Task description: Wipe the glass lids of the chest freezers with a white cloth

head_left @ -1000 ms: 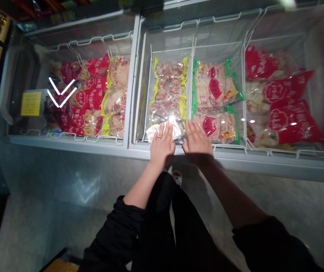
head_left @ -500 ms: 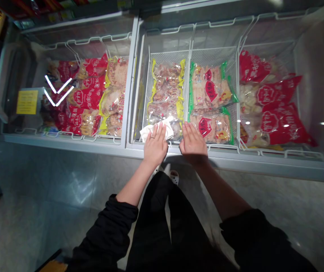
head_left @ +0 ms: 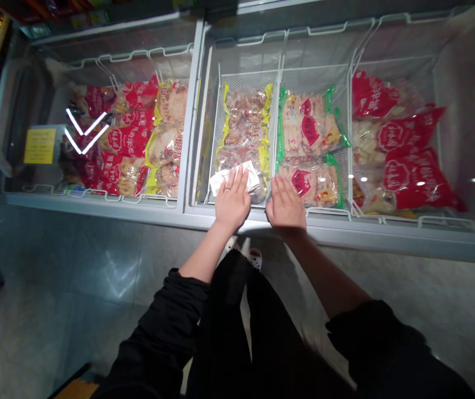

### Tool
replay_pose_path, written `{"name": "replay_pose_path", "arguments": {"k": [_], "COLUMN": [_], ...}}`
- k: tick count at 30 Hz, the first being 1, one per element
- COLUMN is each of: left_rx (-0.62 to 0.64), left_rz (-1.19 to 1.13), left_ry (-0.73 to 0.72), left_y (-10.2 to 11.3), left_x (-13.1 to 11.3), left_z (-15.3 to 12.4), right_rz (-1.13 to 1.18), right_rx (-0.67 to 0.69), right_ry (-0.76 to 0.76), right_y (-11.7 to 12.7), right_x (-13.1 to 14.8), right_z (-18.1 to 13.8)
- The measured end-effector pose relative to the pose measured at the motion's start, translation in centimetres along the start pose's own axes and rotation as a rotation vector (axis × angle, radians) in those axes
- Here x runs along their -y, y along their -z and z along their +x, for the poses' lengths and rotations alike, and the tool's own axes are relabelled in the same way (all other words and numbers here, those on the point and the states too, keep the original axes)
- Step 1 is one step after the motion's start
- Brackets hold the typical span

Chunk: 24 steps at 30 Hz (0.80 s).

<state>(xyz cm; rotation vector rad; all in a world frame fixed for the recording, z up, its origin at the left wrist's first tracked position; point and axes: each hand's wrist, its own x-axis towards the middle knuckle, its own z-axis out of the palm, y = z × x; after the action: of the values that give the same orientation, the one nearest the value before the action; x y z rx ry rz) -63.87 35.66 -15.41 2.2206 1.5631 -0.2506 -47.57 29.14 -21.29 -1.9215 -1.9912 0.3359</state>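
Note:
A folded white cloth (head_left: 220,180) lies on the glass lid (head_left: 237,55) of a chest freezer, near its front edge. My left hand (head_left: 232,202), with a ring on one finger, holds the cloth pressed against the glass under straight fingers. Beside it, my right hand (head_left: 286,205) rests flat near the front rim (head_left: 258,223), fingers stretched out and nothing held. Below the glass, yellow-edged bags of frozen meat (head_left: 243,130) sit under my left hand. Green-edged bags (head_left: 310,130) lie beyond my right hand.
Red bags (head_left: 399,136) fill the basket to the right, with more red bags (head_left: 125,133) at the left. A grey frame bar (head_left: 190,119) divides the freezer top. A yellow label (head_left: 40,146) is at the left end. Grey floor tiles (head_left: 96,266) lie below.
My left hand and the cloth have slid slightly away from me and to the right across the glass. My right hand has stayed in nearly the same place.

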Motion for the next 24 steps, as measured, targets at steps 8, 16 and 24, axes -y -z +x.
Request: {"name": "replay_pose_path", "arguments": {"k": [8, 16, 24], "left_rx": [0.023, 0.013, 0.048], "left_rz": [0.004, -0.001, 0.008], "left_ry": [-0.173, -0.031, -0.157], "left_y": [-0.3, -0.9, 0.0], "left_x": [-1.5, -1.4, -1.2], "left_z": [1.7, -1.3, 1.6], "right_rz": [0.051, 0.056, 0.065], "right_rx": [-0.033, -0.017, -0.049], "right_ry": [-0.139, -0.126, -0.190], "right_y": [-0.1, 0.1, -0.1], "right_x": [-0.3, 0.1, -0.2], "right_z": [0.0, 0.2, 0.2]}}
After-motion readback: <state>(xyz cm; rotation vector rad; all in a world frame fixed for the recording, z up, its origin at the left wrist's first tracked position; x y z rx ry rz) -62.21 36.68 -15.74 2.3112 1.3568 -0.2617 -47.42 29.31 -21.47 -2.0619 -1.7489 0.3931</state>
